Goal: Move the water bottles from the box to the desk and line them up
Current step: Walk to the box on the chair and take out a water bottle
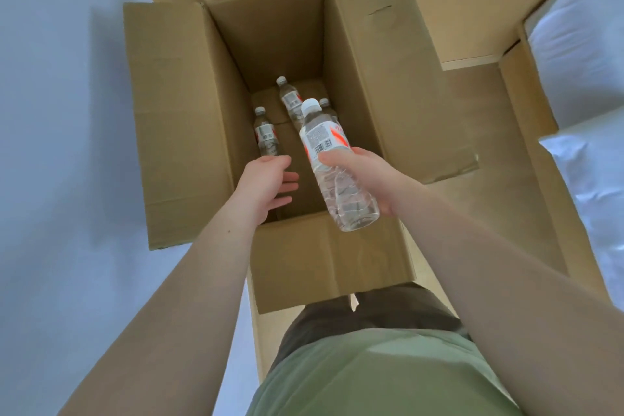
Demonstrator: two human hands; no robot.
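An open cardboard box (189,118) stands on the floor in front of me, flaps spread. My right hand (364,176) grips a clear water bottle (332,159) with a white cap and a red-and-white label, tilted above the box opening. My left hand (266,186) reaches into the box with fingers apart and holds nothing. On the box bottom lie three more bottles: one at the left (266,133) just beyond my left fingers, one in the middle (289,98), and one (326,105) mostly hidden behind the held bottle.
Flattened cardboard sheets (472,10) lie behind and to the right of the box. White bedding (580,54) fills the right edge. Pale floor (60,111) extends on the left. My green shirt and dark trousers are at the bottom.
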